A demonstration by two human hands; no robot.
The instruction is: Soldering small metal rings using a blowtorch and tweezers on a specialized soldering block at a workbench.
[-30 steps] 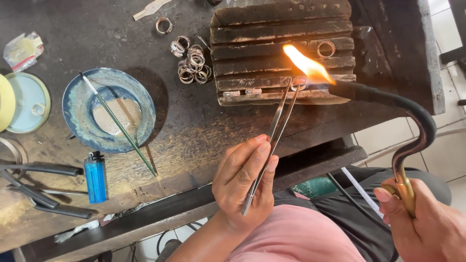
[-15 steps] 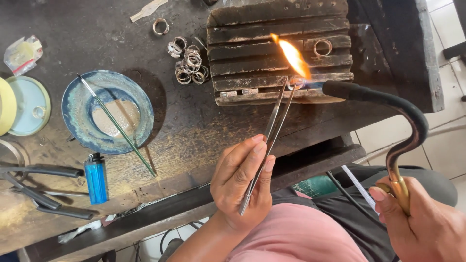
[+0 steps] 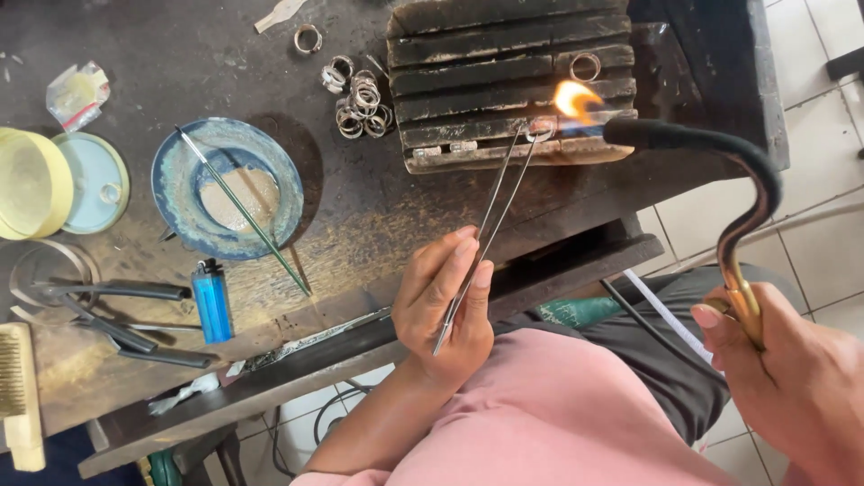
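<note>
My left hand [image 3: 445, 301] pinches long metal tweezers [image 3: 493, 216], whose tips hold a small metal ring [image 3: 543, 130] over the charred ridged block [image 3: 504, 81]. My right hand [image 3: 792, 378] grips the brass handle of a curved black torch [image 3: 720, 171]. Its orange flame [image 3: 576, 99] burns right beside the ring at the tweezer tips. Another ring [image 3: 585, 66] lies on the block further back.
A pile of metal rings [image 3: 358, 94] lies left of the block. A blue dish [image 3: 227, 187] with paste and a thin rod, a blue lighter [image 3: 212, 301], pliers [image 3: 99, 310], a yellow lid [image 3: 31, 184] and a brush [image 3: 20, 387] lie at the left.
The flame has shrunk and now points left at the ring instead of flaring up. The view has shifted slightly; tweezers and torch stay at the block.
</note>
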